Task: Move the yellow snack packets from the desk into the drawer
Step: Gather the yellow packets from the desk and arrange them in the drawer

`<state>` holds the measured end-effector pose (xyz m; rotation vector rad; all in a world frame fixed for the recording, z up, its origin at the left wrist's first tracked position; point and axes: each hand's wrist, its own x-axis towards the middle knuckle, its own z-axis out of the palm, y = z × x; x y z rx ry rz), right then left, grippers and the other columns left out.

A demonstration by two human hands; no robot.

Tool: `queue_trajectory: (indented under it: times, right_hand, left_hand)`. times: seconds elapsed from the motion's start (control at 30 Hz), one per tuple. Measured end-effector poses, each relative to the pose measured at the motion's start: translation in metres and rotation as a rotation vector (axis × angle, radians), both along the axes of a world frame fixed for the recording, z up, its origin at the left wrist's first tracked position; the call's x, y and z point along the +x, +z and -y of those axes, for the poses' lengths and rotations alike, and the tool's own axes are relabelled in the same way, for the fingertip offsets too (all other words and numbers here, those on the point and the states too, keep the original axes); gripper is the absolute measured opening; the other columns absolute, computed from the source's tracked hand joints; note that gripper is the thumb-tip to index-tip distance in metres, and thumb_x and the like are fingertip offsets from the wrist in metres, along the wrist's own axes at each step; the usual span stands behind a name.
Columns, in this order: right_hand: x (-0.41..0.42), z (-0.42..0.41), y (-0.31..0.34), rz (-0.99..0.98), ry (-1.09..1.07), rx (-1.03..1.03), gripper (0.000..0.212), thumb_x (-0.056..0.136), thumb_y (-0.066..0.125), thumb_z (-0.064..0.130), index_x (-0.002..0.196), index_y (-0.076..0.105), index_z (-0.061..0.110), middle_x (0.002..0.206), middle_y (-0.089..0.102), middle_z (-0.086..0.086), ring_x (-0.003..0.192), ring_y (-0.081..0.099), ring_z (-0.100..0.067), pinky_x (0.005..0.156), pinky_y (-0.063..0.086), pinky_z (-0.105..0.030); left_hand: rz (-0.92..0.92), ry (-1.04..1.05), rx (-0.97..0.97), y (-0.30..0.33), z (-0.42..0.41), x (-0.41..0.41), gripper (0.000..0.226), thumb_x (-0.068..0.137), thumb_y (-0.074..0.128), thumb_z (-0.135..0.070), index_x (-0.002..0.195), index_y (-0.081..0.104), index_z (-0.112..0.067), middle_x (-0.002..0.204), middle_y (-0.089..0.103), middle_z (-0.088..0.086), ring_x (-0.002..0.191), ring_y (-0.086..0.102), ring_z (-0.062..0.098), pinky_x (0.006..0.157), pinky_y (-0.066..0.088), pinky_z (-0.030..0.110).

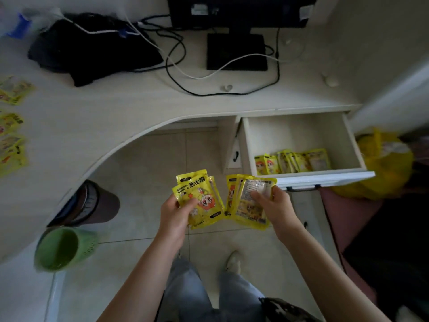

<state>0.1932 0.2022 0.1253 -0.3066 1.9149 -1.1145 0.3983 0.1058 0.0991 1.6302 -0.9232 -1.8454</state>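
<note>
Both hands grip small fans of yellow packets, left hand (177, 209) and right hand (270, 203) just short of the open drawer (301, 135); light, slick and floppy, they are best pinched across the flat middle.

Glossy yellow foil-plastic snack packets (204, 201), crinkled. Pale worktop (116, 117) smooth, matt laminate. White drawer (301, 135) same matt finish. Floor tiles (144, 163) faintly shiny. Black cloth bag (92, 49) soft, dull.
</note>
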Motion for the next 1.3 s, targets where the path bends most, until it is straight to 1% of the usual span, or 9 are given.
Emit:
queue_trajectory:
  times: [0.07, 0.17, 0.27, 0.5, 0.8, 0.93, 1.07, 1.17, 1.3]
  right_hand:
    - [-0.021, -0.012, 0.000, 0.010, -0.027, -0.009, 0.021, 0.082, 0.072, 0.016, 0.095, 0.063, 0.002, 0.090, 0.070, -0.013, 0.081, 0.068, -0.024, 0.072, 0.058, -0.040]
    - [-0.061, -0.029, 0.000, 0.003, -0.061, -0.037, 0.011, 0.084, 0.071, 0.014, 0.089, 0.062, 0.009, 0.081, 0.067, -0.004, 0.072, 0.064, -0.014, 0.060, 0.052, -0.027]
    - [-0.093, -0.033, -0.001, -0.016, -0.078, -0.048, 0.011, 0.084, 0.071, 0.015, 0.086, 0.061, 0.012, 0.076, 0.064, 0.000, 0.069, 0.062, -0.012, 0.057, 0.049, -0.024]
    - [-0.160, -0.014, -0.014, -0.033, -0.132, -0.017, 0.030, 0.081, 0.073, 0.019, 0.099, 0.061, -0.002, 0.092, 0.067, -0.020, 0.082, 0.064, -0.026, 0.078, 0.056, -0.049]
    - [-0.248, 0.046, -0.041, -0.013, -0.158, 0.072, 0.032, 0.082, 0.072, 0.016, 0.105, 0.058, -0.002, 0.100, 0.067, -0.020, 0.088, 0.067, -0.030, 0.080, 0.058, -0.048]
    - [-0.279, 0.072, -0.064, 0.002, -0.121, 0.137, 0.036, 0.083, 0.071, 0.016, 0.107, 0.055, -0.004, 0.105, 0.065, -0.025, 0.090, 0.067, -0.034, 0.079, 0.057, -0.052]
    - [-0.305, 0.094, -0.091, -0.013, -0.050, 0.190, 0.025, 0.083, 0.070, 0.014, 0.101, 0.060, 0.000, 0.100, 0.067, -0.023, 0.085, 0.066, -0.032, 0.078, 0.057, -0.051]
    - [-0.318, 0.104, -0.112, 0.040, -0.010, 0.218, 0.012, 0.084, 0.068, 0.009, 0.094, 0.063, 0.005, 0.094, 0.067, -0.020, 0.082, 0.065, -0.031, 0.080, 0.056, -0.055]
    - [-0.333, 0.122, -0.145, 0.150, 0.071, 0.244, 0.031, 0.083, 0.068, 0.009, 0.109, 0.058, -0.004, 0.100, 0.066, -0.026, 0.080, 0.064, -0.032, 0.077, 0.052, -0.061]
  left_hand:
    - [0.004, -0.019, 0.006, -0.002, -0.009, -0.025, 0.014, 0.083, 0.068, 0.000, 0.094, 0.067, -0.008, 0.093, 0.074, 0.016, 0.091, 0.070, 0.039, 0.081, 0.055, 0.059]
    - [0.005, -0.053, -0.007, -0.002, -0.020, -0.070, 0.015, 0.082, 0.068, 0.001, 0.095, 0.067, -0.006, 0.091, 0.074, 0.015, 0.088, 0.070, 0.036, 0.079, 0.057, 0.053]
    - [-0.010, -0.087, -0.020, -0.002, -0.020, -0.107, 0.019, 0.082, 0.068, 0.002, 0.099, 0.066, -0.005, 0.096, 0.073, 0.016, 0.086, 0.069, 0.031, 0.078, 0.057, 0.048]
    - [-0.014, -0.145, -0.006, -0.012, 0.005, -0.175, 0.018, 0.084, 0.067, 0.003, 0.099, 0.066, -0.007, 0.097, 0.073, 0.014, 0.087, 0.069, 0.030, 0.081, 0.056, 0.049]
    - [0.138, -0.239, 0.005, -0.047, 0.064, -0.257, 0.021, 0.083, 0.071, -0.008, 0.102, 0.066, -0.014, 0.099, 0.073, 0.006, 0.095, 0.069, 0.026, 0.088, 0.055, 0.045]
    - [0.279, -0.344, 0.017, -0.072, 0.081, -0.290, 0.048, 0.079, 0.075, -0.023, 0.123, 0.058, -0.012, 0.117, 0.068, 0.009, 0.104, 0.066, 0.025, 0.092, 0.054, 0.047]
    - [0.346, -0.353, 0.021, -0.094, 0.092, -0.320, 0.040, 0.084, 0.071, -0.018, 0.122, 0.059, -0.012, 0.110, 0.068, 0.005, 0.092, 0.066, 0.020, 0.072, 0.055, 0.030]
    - [0.414, -0.350, 0.021, -0.112, 0.098, -0.338, 0.044, 0.082, 0.073, -0.021, 0.124, 0.059, -0.016, 0.117, 0.067, 0.005, 0.101, 0.065, 0.023, 0.085, 0.055, 0.038]
    - [0.458, -0.300, 0.062, -0.136, 0.108, -0.356, 0.047, 0.082, 0.073, -0.023, 0.126, 0.057, -0.015, 0.119, 0.064, 0.002, 0.104, 0.062, 0.023, 0.089, 0.051, 0.036]
